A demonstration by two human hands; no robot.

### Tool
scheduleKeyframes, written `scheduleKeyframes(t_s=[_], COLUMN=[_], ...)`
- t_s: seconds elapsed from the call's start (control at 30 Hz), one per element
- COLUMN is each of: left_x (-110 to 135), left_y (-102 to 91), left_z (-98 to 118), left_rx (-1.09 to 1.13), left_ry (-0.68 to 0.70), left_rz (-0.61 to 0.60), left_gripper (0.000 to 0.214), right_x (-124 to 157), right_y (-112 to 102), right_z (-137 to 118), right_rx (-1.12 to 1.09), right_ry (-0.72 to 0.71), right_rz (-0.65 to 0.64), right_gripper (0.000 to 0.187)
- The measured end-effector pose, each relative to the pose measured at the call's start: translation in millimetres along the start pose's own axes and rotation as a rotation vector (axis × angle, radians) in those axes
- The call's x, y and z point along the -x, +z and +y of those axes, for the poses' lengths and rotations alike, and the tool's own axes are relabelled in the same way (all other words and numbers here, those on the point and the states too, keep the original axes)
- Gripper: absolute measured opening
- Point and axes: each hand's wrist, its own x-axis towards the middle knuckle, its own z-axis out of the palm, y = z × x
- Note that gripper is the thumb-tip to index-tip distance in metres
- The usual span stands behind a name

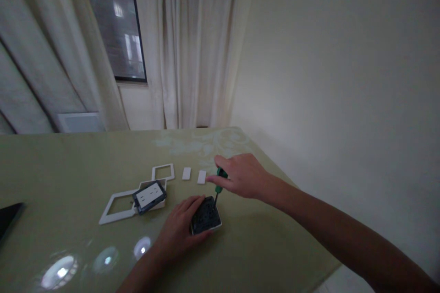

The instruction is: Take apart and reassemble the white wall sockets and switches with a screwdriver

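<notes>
My right hand (237, 174) grips the green handle of a screwdriver (219, 189), its shaft pointing down. The tip meets the black back of a wall switch (205, 217) with a white rim; the exact screw is too small to make out. My left hand (182, 226) is wrapped round the left side of this switch and holds it on the table. Left of that hand, a white power socket in a dark frame (149, 197) rests tilted on a white box-like part. Two small white rectangular pieces (186, 173) lie beyond my hands.
A large white frame (106, 210) and a smaller white frame (163, 172) lie around the socket. A black object (10, 215) sits at the table's left edge. The pale green table (257, 247) borders a wall on the right, with curtains (192, 46) behind.
</notes>
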Motion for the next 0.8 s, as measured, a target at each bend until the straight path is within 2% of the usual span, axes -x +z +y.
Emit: scheduleKeyframes(t_s=[0.1,0.17,0.33,0.4,0.5,0.53,0.67,0.77,0.8], left_x=[0,0,2,4,7,8,9,10,10], left_y=[0.1,-0.3,1.8,4.4,6.5,6.3,2.1,0.1,-0.1], left_z=[1,2,1,-2,-5,-5,-3,-1,-1], left_rx=[0.001,0.002,-0.010,-0.020,-0.035,-0.038,-0.045,-0.075,-0.092], left_ry=[-0.013,-0.016,-0.015,-0.018,-0.015,-0.011,0.009,0.019,0.023], left_rz=[0.002,0.000,0.001,0.012,0.018,0.018,0.003,-0.001,0.003], left_gripper=[0.081,0.081,0.081,0.081,0.084,0.084,0.085,0.087,0.088], right_x=[1,2,3,3,3,3,4,6,6], right_y=[-1,-1,9,14,21,23,28,30,31], right_z=[-1,-1,0,2,4,5,5,5,5], right_rx=[-0.102,-0.156,-0.058,-0.147,-0.347,-0.386,-0.483,-0.579,-0.581], right_ry=[-0.141,-0.213,-0.034,-0.097,-0.205,-0.201,-0.172,-0.254,-0.258], right_rz=[0.004,0.032,0.093,0.133,0.181,0.194,0.250,0.255,0.269], right_gripper=[0.021,0.025,0.030,0.015,0.032,0.031,0.007,0.021,0.019])
